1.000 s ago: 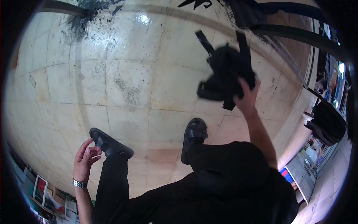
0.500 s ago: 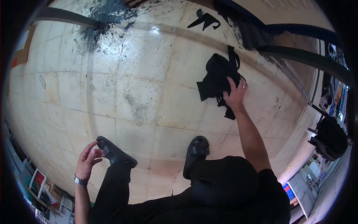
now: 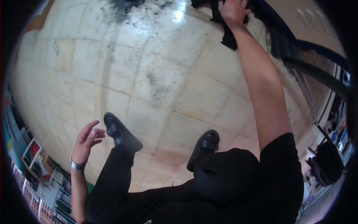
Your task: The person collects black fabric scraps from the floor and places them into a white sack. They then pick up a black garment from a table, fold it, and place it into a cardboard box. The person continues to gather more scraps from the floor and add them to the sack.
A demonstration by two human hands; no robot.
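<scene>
At the top edge, my right hand [image 3: 234, 11] is stretched far forward, its fingers curled down over a bundle of black fabric-like pieces [image 3: 228, 38]. Part of that bundle is cut off by the frame's edge, and the hand covers some of it. Another bit of black material [image 3: 200, 3] shows just left of it on the tiled floor [image 3: 164, 89]. My left hand [image 3: 85, 143], with a metal watch at the wrist, hangs in the air beside my left shoe, fingers apart and holding nothing.
Black stains [image 3: 126, 9] mark the floor at the far side. A dark curved metal bar [image 3: 317, 72] and a blue-edged beige panel [image 3: 298, 18] stand at the right. A black bag-like object [image 3: 326, 162] is at the far right; a white frame [image 3: 31, 153] leans among clutter at left.
My right hand has moved forward with the black bundle, to where the other black strips lay. My view has shifted, so the floor and shoes sit differently. My left hand remains raised and open.
</scene>
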